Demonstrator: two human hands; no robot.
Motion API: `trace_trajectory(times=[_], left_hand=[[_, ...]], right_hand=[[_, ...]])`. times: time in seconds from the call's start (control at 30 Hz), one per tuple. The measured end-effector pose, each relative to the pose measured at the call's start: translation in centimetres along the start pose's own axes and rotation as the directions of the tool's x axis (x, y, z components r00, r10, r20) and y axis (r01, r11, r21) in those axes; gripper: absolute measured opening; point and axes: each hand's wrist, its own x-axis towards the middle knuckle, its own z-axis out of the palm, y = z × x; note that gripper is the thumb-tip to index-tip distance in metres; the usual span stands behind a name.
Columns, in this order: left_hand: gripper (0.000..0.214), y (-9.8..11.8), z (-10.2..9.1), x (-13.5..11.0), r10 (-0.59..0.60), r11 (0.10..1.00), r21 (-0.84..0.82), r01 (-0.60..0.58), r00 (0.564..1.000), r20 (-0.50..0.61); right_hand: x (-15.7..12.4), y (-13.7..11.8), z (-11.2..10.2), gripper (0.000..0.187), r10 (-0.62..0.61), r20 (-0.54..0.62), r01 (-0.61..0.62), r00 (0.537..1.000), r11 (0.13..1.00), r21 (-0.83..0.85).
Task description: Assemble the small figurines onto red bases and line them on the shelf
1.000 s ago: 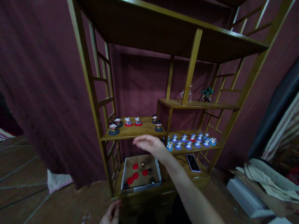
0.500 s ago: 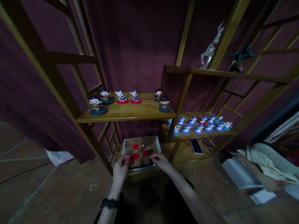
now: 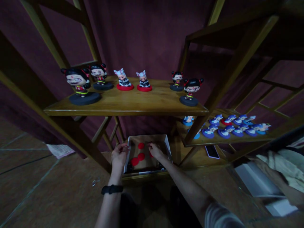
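Observation:
A shallow cardboard box [image 3: 169,152] with white outer sides rests on the low shelf. Inside it lie several red discs [image 3: 141,156] and a dark small piece [image 3: 129,167] in its near left corner. My left hand [image 3: 119,154], with a dark band on the wrist, hovers at the box's left rim. Its fingers are loosely stretched and apart, with nothing visible in them. My right hand [image 3: 155,151] reaches into the box, fingers pinched together near the far middle. What they hold, if anything, is hidden; the hand partly covers another red disc.
Above the box juts a wooden shelf [image 3: 123,103] bearing black-haired figurines [image 3: 79,84] and two figurines on red bases [image 3: 144,83]. Rows of blue-purple figurines [image 3: 225,130] stand on the right shelf. Below them lies a phone [image 3: 212,152]. White boxes [image 3: 254,179] sit on the floor at right.
My view has moved closer to the shelves. My right hand went from the box's near right side to its far middle, where a small figure piece showed. My left hand shifted left to the rim.

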Motion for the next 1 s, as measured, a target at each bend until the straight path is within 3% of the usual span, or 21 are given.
trace_trajectory(times=[0.13, 0.27, 0.4, 0.7, 0.93, 1.0], left_hand=[[0.033, 0.9, -0.5, -0.3, -0.1, 0.978, -0.177, 0.112, 0.992, 0.072], [0.037, 1.5, -0.6, -0.6, -0.128, 0.952, -0.263, 0.157, 0.984, 0.125], [0.035, 1.9, -0.4, -0.8, -0.137, 0.94, -0.293, 0.175, 0.98, 0.145], [0.026, 2.5, 0.1, -1.4, -0.251, 0.858, -0.399, 0.322, 0.942, 0.221], [0.02, 2.6, 0.3, -1.4, -0.283, 0.837, -0.428, 0.341, 0.939, 0.195], [0.02, 2.6, 0.5, -1.4, -0.29, 0.83, -0.436, 0.349, 0.936, 0.198]], right_hand=[[1.1, -1.5, 2.4, 0.044, -0.173, 0.044, 0.177, 0.984, 0.978, -0.107], [2.5, -2.7, 4.2, 0.041, -0.14, 0.025, 0.142, 0.99, 0.946, -0.291], [3.2, -3.3, 5.2, 0.044, -0.117, -0.004, 0.108, 0.993, 0.926, -0.36], [2.6, -2.7, 4.4, 0.036, -0.179, 0.065, 0.191, 0.982, 0.919, -0.344], [3.9, -2.9, 5.8, 0.036, -0.172, 0.083, 0.19, 0.982, 0.926, -0.326], [4.1, -2.9, 6.1, 0.036, -0.179, 0.046, 0.184, 0.983, 0.955, -0.231]])
